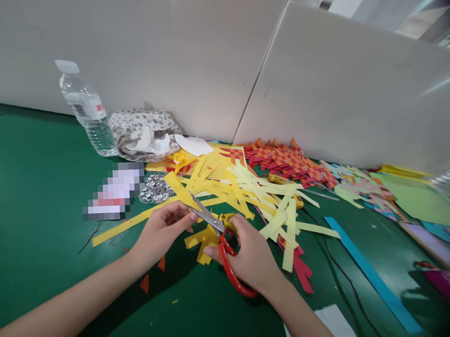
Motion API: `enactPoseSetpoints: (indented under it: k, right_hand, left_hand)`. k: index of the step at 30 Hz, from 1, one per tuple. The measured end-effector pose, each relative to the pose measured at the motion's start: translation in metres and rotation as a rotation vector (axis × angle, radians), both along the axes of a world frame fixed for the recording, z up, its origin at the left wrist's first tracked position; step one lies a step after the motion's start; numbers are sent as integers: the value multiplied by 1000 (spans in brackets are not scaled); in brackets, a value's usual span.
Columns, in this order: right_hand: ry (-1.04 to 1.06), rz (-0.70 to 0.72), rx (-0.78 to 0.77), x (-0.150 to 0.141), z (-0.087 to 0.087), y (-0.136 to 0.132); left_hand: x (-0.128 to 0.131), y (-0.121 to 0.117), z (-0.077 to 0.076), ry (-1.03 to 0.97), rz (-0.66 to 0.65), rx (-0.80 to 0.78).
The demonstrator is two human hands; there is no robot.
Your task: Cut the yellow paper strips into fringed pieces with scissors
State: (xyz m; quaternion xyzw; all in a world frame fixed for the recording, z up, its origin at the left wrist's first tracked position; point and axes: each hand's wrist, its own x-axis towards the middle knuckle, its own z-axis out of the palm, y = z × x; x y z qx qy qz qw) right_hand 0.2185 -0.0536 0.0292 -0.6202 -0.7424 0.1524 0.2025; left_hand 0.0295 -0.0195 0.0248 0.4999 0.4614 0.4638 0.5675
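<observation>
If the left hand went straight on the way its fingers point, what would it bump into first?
Most likely the blades of the scissors held in the right hand, just past its fingertips, though one view leaves the depth unclear.

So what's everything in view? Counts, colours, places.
Scissors: one, red, centre
Paper strips: many, yellow, centre
Paler strips: many, greenish, centre
Long strip: one, blue, right
Woven pieces: several, orange and red, back
Pastel pieces: several, mixed, back right
Triangles: two, orange, front left
Bottle: one, clear, back left
Pouch: one, white, beside bottle
Discs: many, whitish, left
Blurred item: one, white, left
Papers: several, white, scattered
Cable: one, black, right
Sheet: one, green, far right
Table: one, green, beneath
Wall panels: two, grey, behind
Left hand: one, bare, pinching a strip
Right hand: one, bare, gripping scissors
</observation>
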Motion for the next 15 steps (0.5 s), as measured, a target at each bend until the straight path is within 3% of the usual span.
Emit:
enactPoseSetpoints:
  k: [15]
  right_hand:
    - [32,-15,29,0,-1,1]
  left_hand:
    - [2,-1,6,-66,-17,-31]
